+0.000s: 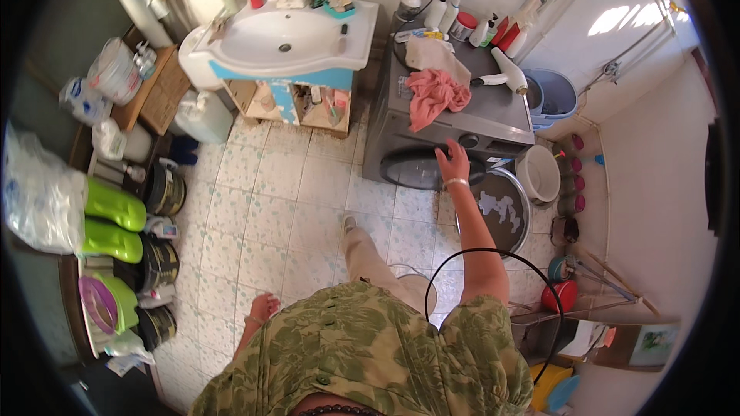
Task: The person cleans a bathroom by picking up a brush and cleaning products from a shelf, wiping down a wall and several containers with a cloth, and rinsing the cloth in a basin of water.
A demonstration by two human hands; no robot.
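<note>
My right hand (454,163) reaches forward to the front of a grey front-loading washing machine (378,121), fingers spread by the upper edge of its round door (410,169). Whether the fingertips touch the door cannot be told. Low at my left side hangs my left hand (265,306), fingers apart, holding nothing. On the machine's top lie a crumpled pink cloth (433,95), a beige cloth (436,58) and a white hair dryer (509,72). A metal basin (498,208) of dark water with suds stands on the floor just right of the machine.
A white washbasin (260,40) on a worn cabinet stands ahead to the left. Black buckets (159,263), green boots (115,205) and a plastic jug (202,118) line the left side. A pale bucket (537,173) and a red bowl (559,296) are at right. A black cable loops beside my right arm.
</note>
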